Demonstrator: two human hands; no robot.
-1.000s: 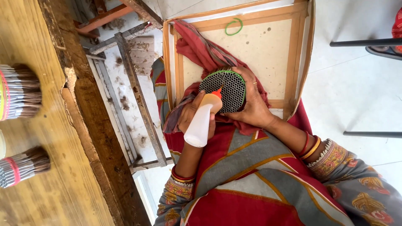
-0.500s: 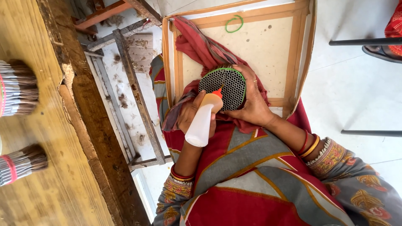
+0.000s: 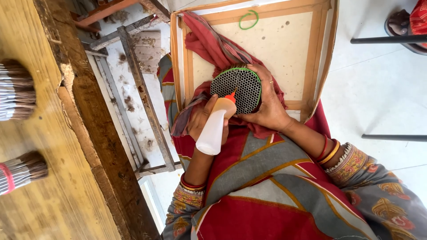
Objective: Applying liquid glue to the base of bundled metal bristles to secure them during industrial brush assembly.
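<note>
My left hand [image 3: 199, 119] grips a white squeeze bottle [image 3: 212, 132] with an orange nozzle. The nozzle tip touches the dark honeycomb face of a round bundle [image 3: 241, 86] of thin tubes bound by a green band. My right hand [image 3: 268, 110] cups that bundle from the right side and holds it upright on my lap. A ring sits on one finger of this hand, and bangles circle both wrists. A red cloth [image 3: 212, 44] lies under and behind the bundle.
A shallow wooden tray [image 3: 284, 44] leans past my knees, with a green rubber band [image 3: 248, 20] lying in it. On the left is a wooden bench [image 3: 49, 195] bearing two stick bundles [image 3: 17, 91]. A dusty metal frame [image 3: 138, 91] lies on the floor. Black bars [image 3: 387, 40] cross at right.
</note>
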